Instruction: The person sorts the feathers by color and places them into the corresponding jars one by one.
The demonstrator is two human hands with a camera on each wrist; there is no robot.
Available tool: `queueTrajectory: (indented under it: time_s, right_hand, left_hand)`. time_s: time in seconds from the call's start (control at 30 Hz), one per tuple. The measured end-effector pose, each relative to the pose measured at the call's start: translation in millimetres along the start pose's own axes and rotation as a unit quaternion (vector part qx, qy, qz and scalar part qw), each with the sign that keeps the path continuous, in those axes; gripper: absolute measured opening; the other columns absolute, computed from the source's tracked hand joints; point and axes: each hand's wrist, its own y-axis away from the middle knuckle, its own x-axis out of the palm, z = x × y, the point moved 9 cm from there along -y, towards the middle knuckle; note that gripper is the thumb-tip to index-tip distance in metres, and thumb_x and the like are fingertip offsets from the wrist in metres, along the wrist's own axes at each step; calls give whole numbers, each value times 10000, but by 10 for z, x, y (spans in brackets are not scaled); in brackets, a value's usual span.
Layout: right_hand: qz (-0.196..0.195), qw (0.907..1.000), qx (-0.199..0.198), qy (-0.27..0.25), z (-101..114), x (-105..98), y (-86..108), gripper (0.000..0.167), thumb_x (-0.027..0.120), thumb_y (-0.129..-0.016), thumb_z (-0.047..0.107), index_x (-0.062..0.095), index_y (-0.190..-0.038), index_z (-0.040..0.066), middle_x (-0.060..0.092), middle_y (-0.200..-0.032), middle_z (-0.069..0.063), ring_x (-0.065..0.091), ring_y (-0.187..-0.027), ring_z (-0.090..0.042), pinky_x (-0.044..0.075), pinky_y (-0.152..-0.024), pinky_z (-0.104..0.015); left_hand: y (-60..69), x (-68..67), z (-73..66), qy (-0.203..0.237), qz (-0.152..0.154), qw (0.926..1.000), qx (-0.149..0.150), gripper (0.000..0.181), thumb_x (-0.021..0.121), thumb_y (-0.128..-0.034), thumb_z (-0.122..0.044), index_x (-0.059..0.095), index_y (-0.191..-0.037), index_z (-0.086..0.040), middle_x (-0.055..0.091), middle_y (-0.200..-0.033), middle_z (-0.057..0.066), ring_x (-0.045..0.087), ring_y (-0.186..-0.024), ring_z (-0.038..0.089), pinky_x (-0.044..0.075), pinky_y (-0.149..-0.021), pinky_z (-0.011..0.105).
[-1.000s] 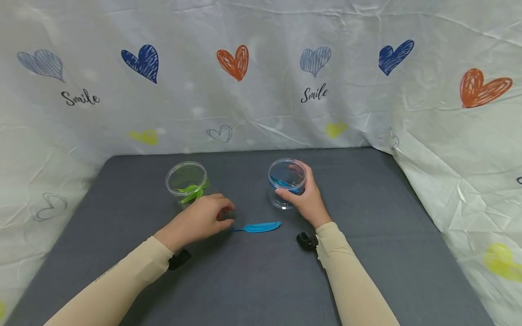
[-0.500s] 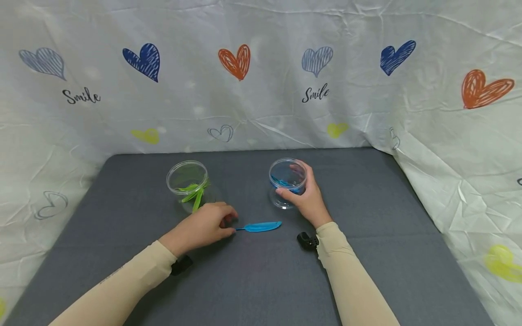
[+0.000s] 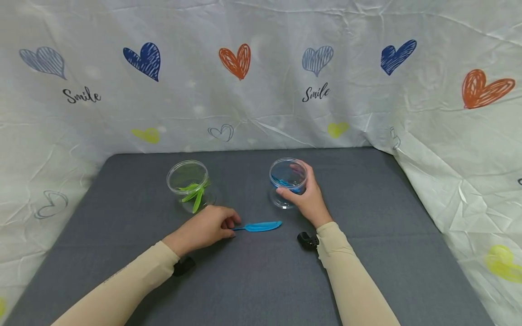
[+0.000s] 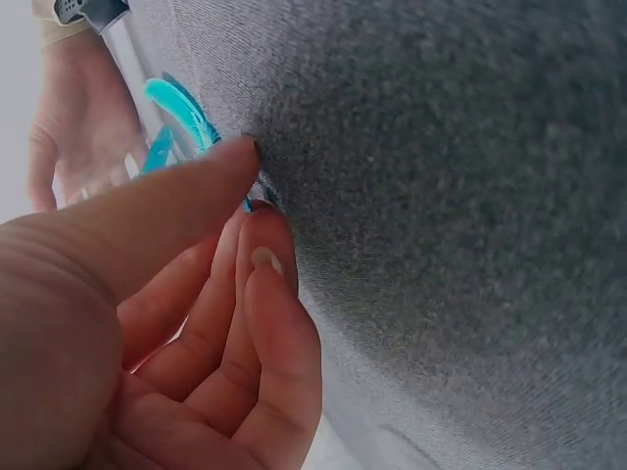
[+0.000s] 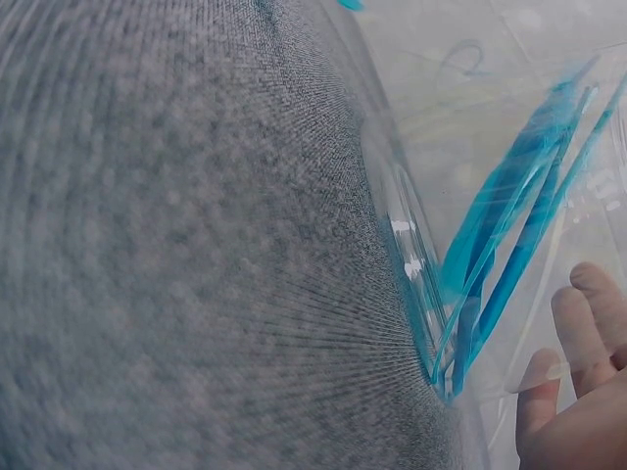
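Observation:
A blue feather (image 3: 263, 227) lies on the grey cloth, its quill toward my left hand (image 3: 205, 230). In the left wrist view, the thumb (image 4: 220, 174) and index finger (image 4: 266, 230) stand on either side of the quill tip, a small gap showing between them. My right hand (image 3: 306, 199) grips a clear plastic jar (image 3: 281, 201) from its right side, thumb in front and fingers behind. Several blue feathers (image 5: 509, 215) lean inside that jar. To the left stands another clear jar (image 3: 175, 192), which contains green feathers (image 3: 197, 197).
Grey cloth (image 3: 261, 280) covers the table. A white curtain (image 3: 269, 104) printed with hearts hangs behind the table's far edge and down its right side. Each wrist wears a black camera; the right one (image 3: 307, 241) sits close above the cloth.
My left hand has come slightly down and right, away from the green-feather jar, its fingertips now around the quill. The blue feather and my right hand's grip on the jar look unchanged.

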Motion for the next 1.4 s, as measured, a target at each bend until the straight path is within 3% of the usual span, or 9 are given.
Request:
queueTrajectory:
  time_s: [0.33, 0.57, 0.83, 0.97, 1.13, 1.4]
  right_hand:
    - [24, 10000, 35, -22, 6, 13, -8, 937, 858, -926, 200, 301, -1679, 200, 438, -1678, -165, 384, -1587, -414, 329, -1298, -594]
    - [-35, 9997, -120, 190, -293, -18, -101, 945, 883, -916, 309, 307, -1664, 345, 475, -1661, -9, 425, -1578, -308, 371, -1283, -549]
    - [16, 10000, 51, 11, -137, 4, -71, 954, 857, -922, 192, 288, -1687, 199, 427, -1688, -162, 371, -1595, -413, 329, -1298, -590]
    - [5, 10000, 27, 22, -167, 5, -85, 955, 861, -918, 191, 291, -1685, 202, 430, -1687, -159, 379, -1590, -410, 334, -1293, -596]
    - [-39, 9999, -96, 93, -274, -10, -116, 964, 875, -916, 232, 291, -1681, 286, 451, -1684, -75, 399, -1588, -357, 343, -1291, -584]
    - [-57, 9997, -105, 217, -304, -22, -107, 928, 887, -912, 349, 323, -1648, 375, 491, -1637, 47, 431, -1570, -312, 389, -1269, -547]
  left_hand:
    - [13, -13, 38, 14, -33, 10000, -17, 151, 818, -957, -88, 807, -1104, -121, 750, -894, -77, 649, -785, 5, 559, -711, 245]
    - [26, -19, 61, -118, -93, 9999, 23, 152, 805, -955, -80, 806, -1100, -122, 734, -892, -86, 634, -775, 5, 553, -711, 239]
    - [46, -99, 25, -356, -366, 9984, 239, 116, 804, -946, -83, 822, -1038, -152, 721, -913, -83, 628, -789, 15, 563, -730, 253]
    - [54, -199, -16, -430, -546, 9970, 340, 113, 802, -950, -86, 829, -1035, -156, 696, -908, -94, 619, -799, 20, 565, -739, 254]
    - [65, -387, -69, -452, -733, 9954, 425, 127, 793, -965, -91, 832, -1067, -156, 683, -929, -97, 619, -813, 24, 567, -746, 260]
    - [39, -709, -187, -336, -822, 9949, 485, 148, 787, -981, -108, 822, -1102, -185, 683, -960, -103, 634, -834, 38, 583, -761, 270]
